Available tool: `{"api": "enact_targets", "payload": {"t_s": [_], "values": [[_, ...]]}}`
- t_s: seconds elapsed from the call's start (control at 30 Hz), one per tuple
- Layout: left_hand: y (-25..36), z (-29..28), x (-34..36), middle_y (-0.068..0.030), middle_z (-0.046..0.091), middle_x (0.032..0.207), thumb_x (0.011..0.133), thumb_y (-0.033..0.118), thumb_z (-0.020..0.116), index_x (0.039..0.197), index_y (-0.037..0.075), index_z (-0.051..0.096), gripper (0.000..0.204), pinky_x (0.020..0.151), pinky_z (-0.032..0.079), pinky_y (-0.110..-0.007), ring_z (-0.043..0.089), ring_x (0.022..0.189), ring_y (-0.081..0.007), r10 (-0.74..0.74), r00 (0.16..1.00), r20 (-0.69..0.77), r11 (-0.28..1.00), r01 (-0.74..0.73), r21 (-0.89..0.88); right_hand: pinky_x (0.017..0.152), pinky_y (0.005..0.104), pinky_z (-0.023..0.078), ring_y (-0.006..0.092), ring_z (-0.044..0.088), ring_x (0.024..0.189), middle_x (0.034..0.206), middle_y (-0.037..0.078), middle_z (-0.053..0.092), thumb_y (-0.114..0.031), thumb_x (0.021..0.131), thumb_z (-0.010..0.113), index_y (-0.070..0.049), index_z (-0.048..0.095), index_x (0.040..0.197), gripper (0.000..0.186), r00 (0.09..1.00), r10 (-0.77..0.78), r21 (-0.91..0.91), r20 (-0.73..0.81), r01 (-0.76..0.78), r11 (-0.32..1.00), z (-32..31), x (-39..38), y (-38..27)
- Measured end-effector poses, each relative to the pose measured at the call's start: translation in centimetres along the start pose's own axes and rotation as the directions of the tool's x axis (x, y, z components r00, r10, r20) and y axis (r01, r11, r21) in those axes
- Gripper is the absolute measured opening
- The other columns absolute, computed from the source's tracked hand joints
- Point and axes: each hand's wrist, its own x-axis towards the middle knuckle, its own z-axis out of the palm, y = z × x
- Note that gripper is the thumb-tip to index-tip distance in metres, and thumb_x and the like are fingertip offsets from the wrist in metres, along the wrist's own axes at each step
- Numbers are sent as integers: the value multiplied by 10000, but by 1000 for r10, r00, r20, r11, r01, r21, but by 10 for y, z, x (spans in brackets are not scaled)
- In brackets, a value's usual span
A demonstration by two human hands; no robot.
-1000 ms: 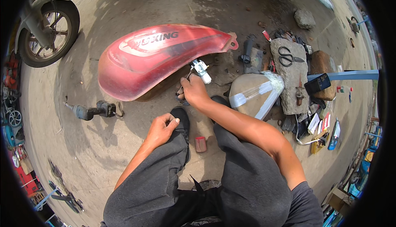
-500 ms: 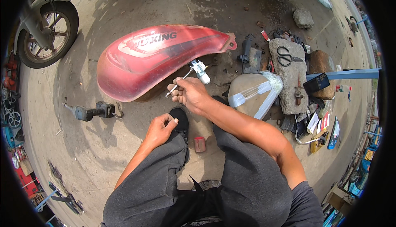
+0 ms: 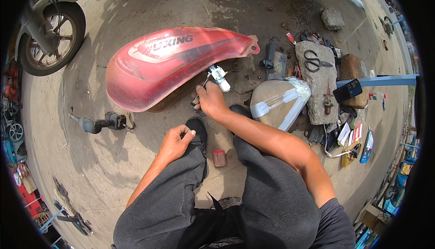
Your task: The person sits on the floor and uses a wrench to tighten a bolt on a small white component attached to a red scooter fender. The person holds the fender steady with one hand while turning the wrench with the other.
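Note:
A dusty red fuel tank lies on the concrete, with a small white-and-silver valve fitting at its near side. My right hand grips a thin metal tool that reaches up to that fitting; the fingers hide much of the tool. My left hand rests near my left knee, fingers curled with the thumb over them; whether anything is in them is hidden. A red cylindrical object stands between my feet. A grey-brown tank with pale tape lies right of my right hand.
A motorcycle wheel is at upper left, a power tool below it. On the right, black scissors lie on a stone slab, beside a dark phone-like object, a second rock and scattered parts and packaging.
My right hand dipped down and left along the tool, exposing more of it, then moved back up toward the fitting with fingers closed more tightly. My left hand is unchanged.

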Motion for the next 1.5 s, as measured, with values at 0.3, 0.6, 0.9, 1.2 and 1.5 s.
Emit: {"api": "enact_targets", "payload": {"t_s": [0.3,0.6,0.9,1.2,1.5], "values": [[-1,0,0,24,535,656,917,260,648,790,18,613,275,563,373,-266,447,621,-70,-19,1000,2,999,19,-29,631,315,517,165,602,721,938,129,643,-196,993,499,-11,537,1008,189,907,83,712,413,-378,592,-9,-9,-26],[0,1,0,29,521,656,919,262,645,786,21,610,278,559,367,-267,437,626,-67,5,1000,5,1000,-5,-28,530,298,551,169,610,639,889,131,627,-148,982,473,39,518,995,193,978,151,328,140,-190,925,-2,-12,-13],[1,1,0,30,514,657,920,269,644,790,17,608,286,568,368,-267,432,636,-67,19,1000,4,1000,-19,-11,508,307,552,174,621,630,827,126,624,-137,970,482,55,541,999,202,999,36,94,24,-38,995,2,0,3],[0,0,0,25,520,657,917,266,644,791,14,611,283,570,370,-268,437,637,-69,3,1000,5,1000,-3,-5,503,302,552,174,616,620,843,129,624,-139,974,487,53,537,1011,202,999,7,139,41,-13,990,1,2,2],[-2,0,1,22,539,660,916,256,646,788,19,614,271,568,375,-268,449,630,-70,0,1000,6,1000,1,-26,668,330,528,185,616,778,954,131,637,-190,992,503,-3,523,1022,191,907,81,721,414,-380,579,-9,-10,-29]]}}
